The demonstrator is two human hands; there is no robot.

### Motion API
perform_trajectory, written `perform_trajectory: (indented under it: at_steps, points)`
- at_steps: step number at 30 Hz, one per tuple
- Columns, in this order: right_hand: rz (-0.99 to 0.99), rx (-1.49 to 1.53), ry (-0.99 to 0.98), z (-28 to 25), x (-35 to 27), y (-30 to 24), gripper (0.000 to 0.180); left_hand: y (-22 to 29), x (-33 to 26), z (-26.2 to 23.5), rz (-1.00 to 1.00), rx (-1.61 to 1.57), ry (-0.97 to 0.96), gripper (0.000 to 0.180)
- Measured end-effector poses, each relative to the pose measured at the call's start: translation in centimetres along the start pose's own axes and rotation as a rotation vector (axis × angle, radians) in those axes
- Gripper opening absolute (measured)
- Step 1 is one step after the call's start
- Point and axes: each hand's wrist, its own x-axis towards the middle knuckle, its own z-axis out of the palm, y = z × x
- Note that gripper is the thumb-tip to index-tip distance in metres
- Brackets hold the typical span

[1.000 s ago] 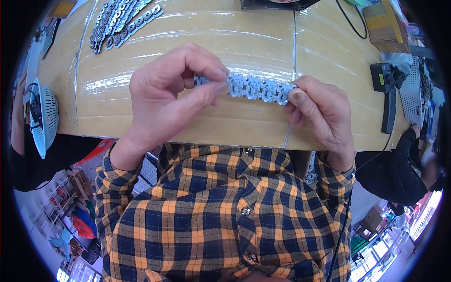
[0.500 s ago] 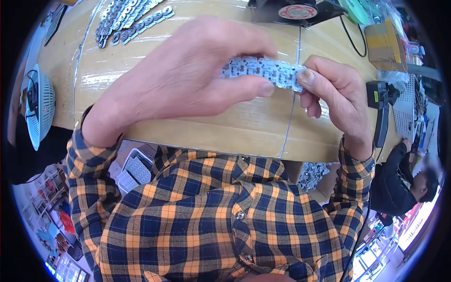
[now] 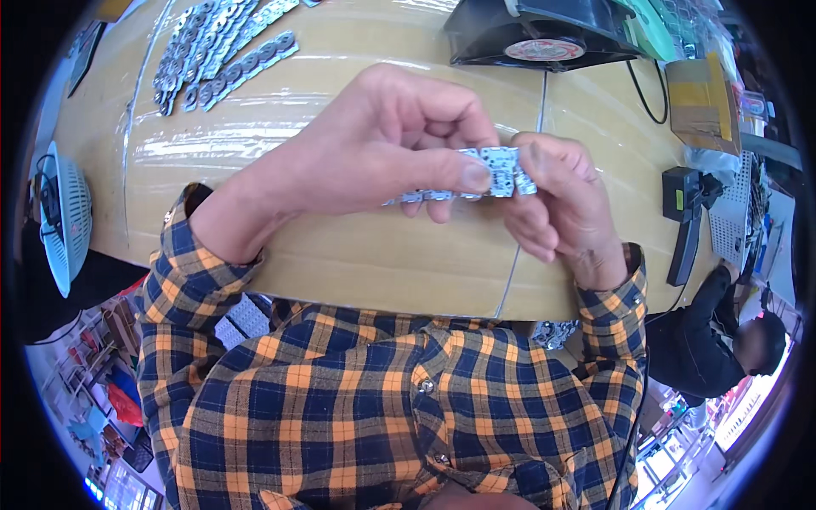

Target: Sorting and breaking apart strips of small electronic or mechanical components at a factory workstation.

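A narrow strip of small pale circuit boards is held between my hands above the table. My left hand wraps along most of it, thumb pressed on the top face, so its left part is largely hidden. At the strip's right end, my right hand pinches the last board between thumb and fingers. That end board sits slightly tilted against its neighbour. On the table at the far left lie several similar board strips with round dark parts on them.
A black fan stands at the back. To the right are a cardboard box and a black device. A light blue basket is at the left edge. A person in black sits at the right. Below the table edge, a box holds boards.
Both hands have come nearer my body with the strip. My left hand now covers more of it and its fingers have curled in. The right end board has become tilted.
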Motion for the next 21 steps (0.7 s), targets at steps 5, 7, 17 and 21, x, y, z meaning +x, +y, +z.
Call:
perform_trajectory:
  at_steps: [5, 7, 17, 21]
  points:
    - [-0.22, -0.375, 0.223, -0.1, -0.3, 0.0, 0.031, -1.4, 0.3, -0.4, 0.364, 0.483, 0.225, 0.014]
    - [-0.218, -0.426, 0.263, -0.6, -0.3, -0.1, 0.031, -1.3, 0.7, -0.5, 0.441, 0.622, 0.246, 0.016]
    - [-0.205, -0.607, 0.313, 0.2, -0.2, -0.1, 0.033, -1.7, 0.6, 0.9, 0.531, 0.943, 0.349, 0.031]
    - [-0.177, -0.557, 0.33, 0.0, -0.1, -0.1, 0.033, -2.2, 1.0, 0.8, 0.57, 0.939, 0.383, 0.033]
